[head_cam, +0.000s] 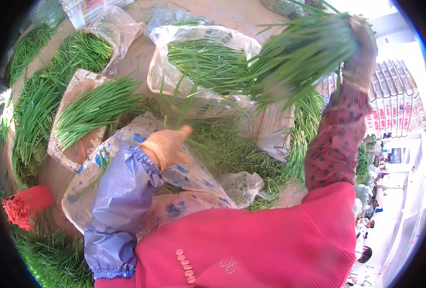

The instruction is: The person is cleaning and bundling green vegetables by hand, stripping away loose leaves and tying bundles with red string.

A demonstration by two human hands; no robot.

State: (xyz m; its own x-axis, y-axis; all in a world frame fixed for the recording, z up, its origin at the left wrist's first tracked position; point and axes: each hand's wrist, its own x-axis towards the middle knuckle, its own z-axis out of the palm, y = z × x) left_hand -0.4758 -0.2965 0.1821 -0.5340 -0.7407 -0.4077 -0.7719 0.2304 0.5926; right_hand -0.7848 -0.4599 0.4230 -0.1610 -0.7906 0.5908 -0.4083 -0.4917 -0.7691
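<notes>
My right hand (360, 57), in a glove, is raised at the upper right and grips a large bunch of green chives (306, 54), blurred by motion. My left hand (169, 145), in an orange glove, hovers above a plastic sheet with blue patterns (205, 183). Its fingers look spread, with no bundle in them. Several loose green blades (186, 104) show just beyond it. Farther out, a white plastic bag (155, 77) holds chives (209, 61) laid lengthwise. To the left, a trimmed bunch of chives (94, 111) rests on a speckled, worn board (81, 81).
Loose green scraps (231, 144) cover the ground beside a white plastic crate (276, 126). Chive heaps (36, 115) line the left. A red container (41, 198) with red ties lies at lower left. Stacked crates (393, 97) stand at right, with people (366, 252) farther off.
</notes>
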